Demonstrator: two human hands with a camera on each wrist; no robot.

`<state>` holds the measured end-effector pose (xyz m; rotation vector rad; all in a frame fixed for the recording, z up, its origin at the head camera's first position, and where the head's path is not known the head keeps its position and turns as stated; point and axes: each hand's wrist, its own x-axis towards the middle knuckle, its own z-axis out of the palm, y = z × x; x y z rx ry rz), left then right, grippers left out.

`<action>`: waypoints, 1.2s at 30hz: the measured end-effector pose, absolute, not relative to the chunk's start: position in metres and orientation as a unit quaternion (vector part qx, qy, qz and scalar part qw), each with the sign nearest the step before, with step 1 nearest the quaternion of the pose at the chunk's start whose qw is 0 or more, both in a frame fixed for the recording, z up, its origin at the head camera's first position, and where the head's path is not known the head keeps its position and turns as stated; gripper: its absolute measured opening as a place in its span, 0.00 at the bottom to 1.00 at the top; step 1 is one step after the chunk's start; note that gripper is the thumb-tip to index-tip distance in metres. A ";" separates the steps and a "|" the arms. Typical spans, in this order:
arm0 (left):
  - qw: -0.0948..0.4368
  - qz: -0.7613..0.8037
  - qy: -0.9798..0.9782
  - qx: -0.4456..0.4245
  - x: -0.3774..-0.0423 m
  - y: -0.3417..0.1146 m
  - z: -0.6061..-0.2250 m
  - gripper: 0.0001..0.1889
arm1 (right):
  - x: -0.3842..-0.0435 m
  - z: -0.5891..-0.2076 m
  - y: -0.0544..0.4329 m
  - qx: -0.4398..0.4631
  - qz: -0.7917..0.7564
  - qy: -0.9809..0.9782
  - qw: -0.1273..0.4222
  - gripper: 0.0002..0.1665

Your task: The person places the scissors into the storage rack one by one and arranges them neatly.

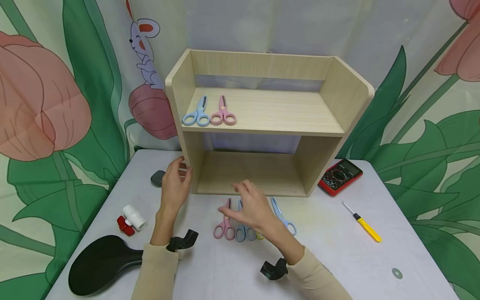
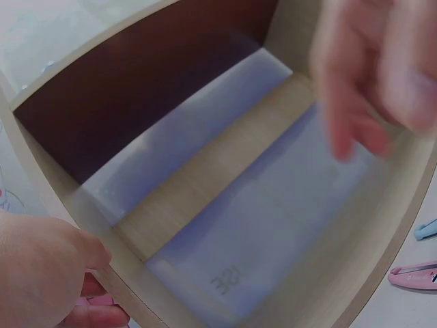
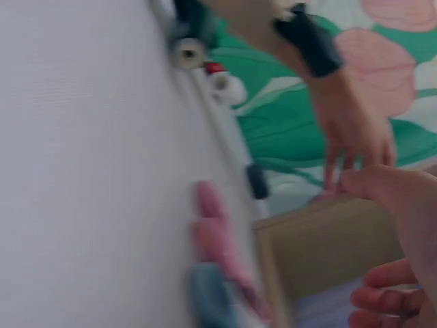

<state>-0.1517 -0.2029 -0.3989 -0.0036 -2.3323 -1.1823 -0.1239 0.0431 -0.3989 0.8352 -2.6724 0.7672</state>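
My left hand (image 1: 176, 183) rests at the lower left side panel of a light wooden two-tier shelf (image 1: 273, 112). Its thumb lies at the panel's front edge, with the fingers on the outer side. In front of the shelf, my right hand (image 1: 255, 208) hovers above a row of scissors, fingers spread loosely and holding nothing. Pink scissors (image 1: 224, 229) and blue scissors (image 1: 241, 234) show to its left, another blue pair (image 1: 283, 217) to its right. The hand mostly hides a yellow-green piece (image 1: 259, 236). Blue scissors (image 1: 198, 112) and pink scissors (image 1: 223, 113) lie on the upper board.
Right of the shelf are a red-black multimeter (image 1: 340, 176), a yellow-handled screwdriver (image 1: 366, 227) and a small grey disc (image 1: 397, 273). On the left lie a dark rounded object (image 1: 157, 178), a white valve with a red handle (image 1: 135, 217) and a black paddle-shaped thing (image 1: 99, 266).
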 end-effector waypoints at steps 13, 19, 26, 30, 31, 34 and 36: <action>0.263 -0.436 -0.861 -0.003 -0.152 -0.201 -0.396 0.23 | -0.107 -0.447 0.043 0.310 0.101 -0.945 0.024 0.34; 0.262 -0.439 -0.859 -0.001 -0.152 -0.202 -0.396 0.23 | -0.106 -0.451 0.041 0.347 0.087 -0.932 0.064 0.19; 0.263 -0.442 -0.858 -0.001 -0.151 -0.202 -0.398 0.23 | -0.104 -0.452 0.040 0.340 0.149 -0.928 0.040 0.19; 0.264 -0.442 -0.857 0.001 -0.151 -0.202 -0.399 0.23 | -0.104 -0.454 0.039 0.350 0.155 -0.923 0.047 0.20; 0.264 -0.442 -0.857 0.002 -0.151 -0.202 -0.399 0.23 | -0.104 -0.455 0.039 0.354 0.150 -0.922 0.052 0.19; 0.262 -0.443 -0.857 0.003 -0.151 -0.202 -0.398 0.23 | -0.105 -0.458 0.039 0.371 0.129 -0.917 0.074 0.14; 0.262 -0.442 -0.858 0.003 -0.151 -0.202 -0.399 0.23 | -0.105 -0.459 0.039 0.379 0.121 -0.913 0.084 0.11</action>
